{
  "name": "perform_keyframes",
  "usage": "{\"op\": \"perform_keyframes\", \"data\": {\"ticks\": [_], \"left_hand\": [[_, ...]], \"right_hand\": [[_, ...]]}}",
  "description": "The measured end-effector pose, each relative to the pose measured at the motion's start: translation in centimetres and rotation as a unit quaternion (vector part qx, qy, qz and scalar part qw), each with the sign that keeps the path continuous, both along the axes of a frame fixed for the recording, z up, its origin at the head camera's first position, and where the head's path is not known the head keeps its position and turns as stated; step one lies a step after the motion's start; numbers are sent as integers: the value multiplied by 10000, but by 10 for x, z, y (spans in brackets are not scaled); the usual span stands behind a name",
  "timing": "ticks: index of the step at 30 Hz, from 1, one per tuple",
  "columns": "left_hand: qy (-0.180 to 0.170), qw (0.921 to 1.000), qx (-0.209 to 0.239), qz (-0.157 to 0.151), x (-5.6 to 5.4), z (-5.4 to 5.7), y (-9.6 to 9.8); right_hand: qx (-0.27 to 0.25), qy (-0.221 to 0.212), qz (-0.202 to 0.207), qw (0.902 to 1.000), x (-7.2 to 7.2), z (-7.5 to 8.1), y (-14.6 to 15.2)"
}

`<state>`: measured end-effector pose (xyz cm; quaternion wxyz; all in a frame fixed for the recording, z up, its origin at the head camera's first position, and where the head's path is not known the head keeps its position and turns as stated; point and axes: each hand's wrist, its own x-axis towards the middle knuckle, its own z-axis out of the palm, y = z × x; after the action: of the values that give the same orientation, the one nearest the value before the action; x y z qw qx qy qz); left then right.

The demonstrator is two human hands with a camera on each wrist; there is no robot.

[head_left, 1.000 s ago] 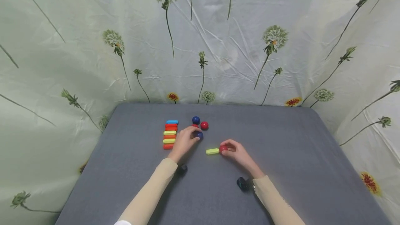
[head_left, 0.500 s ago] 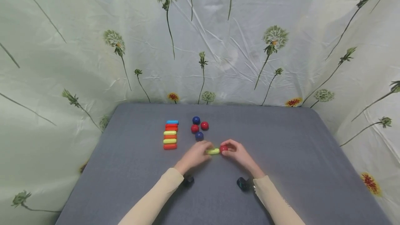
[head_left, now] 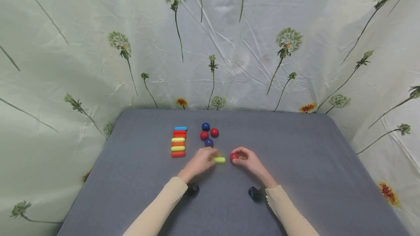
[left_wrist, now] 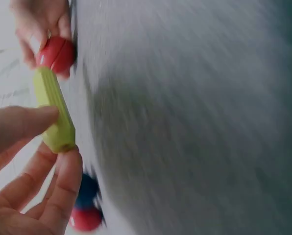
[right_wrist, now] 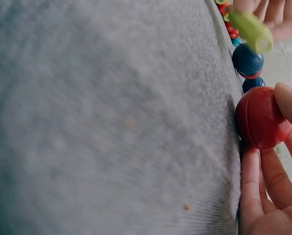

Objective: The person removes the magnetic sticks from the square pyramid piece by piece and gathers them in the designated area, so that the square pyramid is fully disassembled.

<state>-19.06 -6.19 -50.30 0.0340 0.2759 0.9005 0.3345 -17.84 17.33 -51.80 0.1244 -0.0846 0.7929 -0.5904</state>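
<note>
My left hand (head_left: 200, 161) pinches a yellow-green ridged rod (head_left: 219, 160) between thumb and fingers; in the left wrist view the rod (left_wrist: 57, 110) points toward the other hand. With curled fingers and thumb, my right hand (head_left: 250, 162) holds a red ball (head_left: 234, 157), low over the cloth or on it; a seam runs round the ball (right_wrist: 261, 117) in the right wrist view. In the head view a small gap separates the rod's end from this ball. Just beyond the left hand lies a blue ball (head_left: 209, 142).
Behind that blue ball sit two red balls (head_left: 214, 132) and another blue ball (head_left: 205, 126). To the left, a column of red, yellow and blue rods (head_left: 178, 144) lies on the grey cloth-covered table (head_left: 288, 137). A flower-patterned curtain (head_left: 229, 46) hangs behind.
From beside the front blue ball, my left hand came to the yellow-green rod, took hold of it and drew it left, away from the red ball. The right hand stayed still.
</note>
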Motion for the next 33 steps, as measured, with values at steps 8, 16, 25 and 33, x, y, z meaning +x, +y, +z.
{"op": "perform_keyframes", "data": {"ticks": [8,16,25,33], "left_hand": [[531,9964,405,514,10,1,-53],[944,9874,21,1269,18,0,-95],[858,9836,-237,1567,18,-3,-107],[874,9816,-271,1676,18,-2,-109]], "right_hand": [[82,174,-400,9990,-8,5,-8],[135,378,-783,9961,-30,9,-32],[308,571,-1016,9927,-50,11,-53],[506,714,-917,9919,-54,10,-61]]}}
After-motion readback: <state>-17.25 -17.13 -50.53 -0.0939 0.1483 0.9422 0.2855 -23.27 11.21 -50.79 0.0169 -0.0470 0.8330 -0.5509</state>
